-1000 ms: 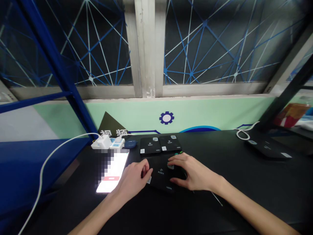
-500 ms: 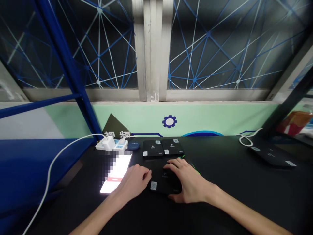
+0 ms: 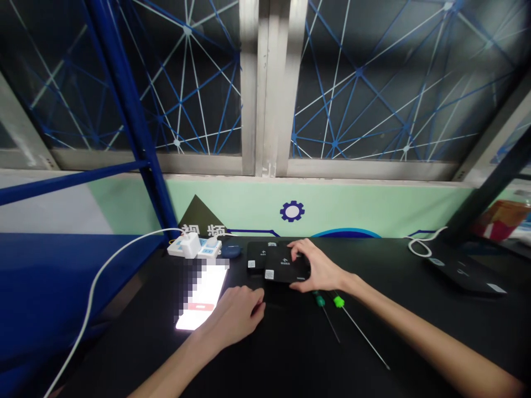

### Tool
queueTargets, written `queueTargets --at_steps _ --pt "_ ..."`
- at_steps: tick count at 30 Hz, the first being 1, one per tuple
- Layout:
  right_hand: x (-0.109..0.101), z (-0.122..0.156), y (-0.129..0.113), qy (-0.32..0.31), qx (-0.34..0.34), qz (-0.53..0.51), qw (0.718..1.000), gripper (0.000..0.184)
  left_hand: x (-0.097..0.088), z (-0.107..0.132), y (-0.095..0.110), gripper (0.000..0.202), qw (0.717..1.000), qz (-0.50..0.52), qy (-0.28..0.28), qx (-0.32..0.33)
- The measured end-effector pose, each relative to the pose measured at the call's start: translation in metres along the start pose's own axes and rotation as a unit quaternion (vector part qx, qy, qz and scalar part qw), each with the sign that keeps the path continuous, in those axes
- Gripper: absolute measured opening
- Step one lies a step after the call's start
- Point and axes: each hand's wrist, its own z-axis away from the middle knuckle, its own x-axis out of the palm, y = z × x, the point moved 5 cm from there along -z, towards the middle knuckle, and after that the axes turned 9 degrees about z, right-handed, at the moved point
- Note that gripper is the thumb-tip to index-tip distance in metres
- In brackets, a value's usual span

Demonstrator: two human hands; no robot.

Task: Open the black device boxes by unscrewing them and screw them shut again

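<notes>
A: The right hand (image 3: 319, 269) is gripping a flat black square box with a small white sticker (image 3: 283, 270), thumb under its near edge and fingers spread over the top, holding it above other black boxes (image 3: 258, 257) at the back of the black table (image 3: 415, 320).

B: And the left hand (image 3: 236, 316)?

A: It is resting loosely curled on the table, holding nothing, just beside a lit phone (image 3: 203, 296) lying screen-up.

B: What is lying around them?

A: Two thin probes with green handles (image 3: 327, 303) are lying near the right wrist, apart from it. Behind the phone, a white power strip with a plugged charger (image 3: 194, 246) is feeding a white cable (image 3: 95, 287) off the left edge. A dark blue oval case (image 3: 231, 251) is sitting between the strip and the boxes.

B: Where is the risk?

A: I am judging the grip as shallow: the box is hanging partly over the ones beneath it, so it could slide off or shove them crooked. The forearm is also passing close over the probes, so a sweep back could roll them.
</notes>
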Motion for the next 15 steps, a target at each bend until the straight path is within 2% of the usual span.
queueTargets --at_steps 7,15 --pt "0.032 -0.051 0.008 -0.019 -0.046 0.000 0.999 0.050 0.001 -0.002 -0.003 0.026 1.000 0.004 -0.005 0.007" --pt "0.044 -0.065 0.021 -0.036 -0.070 0.018 0.997 0.045 0.004 -0.004 -0.007 0.026 1.000 0.015 -0.014 -0.003"
